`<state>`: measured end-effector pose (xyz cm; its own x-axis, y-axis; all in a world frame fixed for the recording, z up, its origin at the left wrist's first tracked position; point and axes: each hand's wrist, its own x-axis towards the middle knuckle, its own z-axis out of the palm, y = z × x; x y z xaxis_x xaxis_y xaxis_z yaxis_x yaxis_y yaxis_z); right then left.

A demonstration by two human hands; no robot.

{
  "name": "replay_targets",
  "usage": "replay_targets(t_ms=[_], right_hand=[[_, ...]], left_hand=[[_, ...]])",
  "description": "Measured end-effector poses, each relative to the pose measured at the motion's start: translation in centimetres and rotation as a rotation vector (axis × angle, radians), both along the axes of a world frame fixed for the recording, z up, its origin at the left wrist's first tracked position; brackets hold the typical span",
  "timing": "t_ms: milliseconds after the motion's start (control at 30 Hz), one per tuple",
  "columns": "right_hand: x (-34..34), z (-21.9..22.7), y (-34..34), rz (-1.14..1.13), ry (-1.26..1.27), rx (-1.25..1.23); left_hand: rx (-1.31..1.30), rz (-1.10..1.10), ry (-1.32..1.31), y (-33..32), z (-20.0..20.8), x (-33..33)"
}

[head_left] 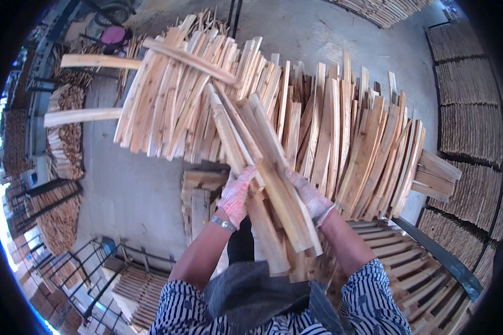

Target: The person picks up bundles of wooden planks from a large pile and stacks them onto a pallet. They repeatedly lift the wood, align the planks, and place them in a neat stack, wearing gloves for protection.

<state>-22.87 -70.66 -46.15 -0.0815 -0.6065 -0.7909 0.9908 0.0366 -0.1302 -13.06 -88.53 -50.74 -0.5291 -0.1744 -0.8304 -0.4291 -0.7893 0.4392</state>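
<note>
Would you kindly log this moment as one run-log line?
left hand: gripping bundle of wooden slats | right hand: gripping same bundle | behind: leaning slat pile

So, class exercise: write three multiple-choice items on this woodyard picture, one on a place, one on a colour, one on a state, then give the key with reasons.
1. Where is the bundle of wooden slats that the hands grip?
A. In front of the person's chest, over the big pile of slats
B. Flat on the concrete floor
C. Inside a metal rack

2. What colours are the gloves?
A. Plain black
B. White with pink marks
C. Solid green

3. How do the hands stand?
A. Both open, empty
B. One holds, one hangs free
C. Both closed on the bundle

Key: 1 A, the bundle rises slanted above the pile. 2 B, the left hand shows it. 3 C, the right hand grips too.
</note>
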Motion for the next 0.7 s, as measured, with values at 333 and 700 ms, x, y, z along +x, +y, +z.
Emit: replay_targets(t_ms=[333,700], right_hand=[[-1.1,9.9,-0.4,0.070,0.122,0.126],[-0.1,-4.4,-5.0,-0.126,0.098,0.084]], left_hand=[[0.189,-0.026,0.063,0.6,8.9,0.2],[0.112,-0.021,-0.196,-4.0,0.1,-1.8]])
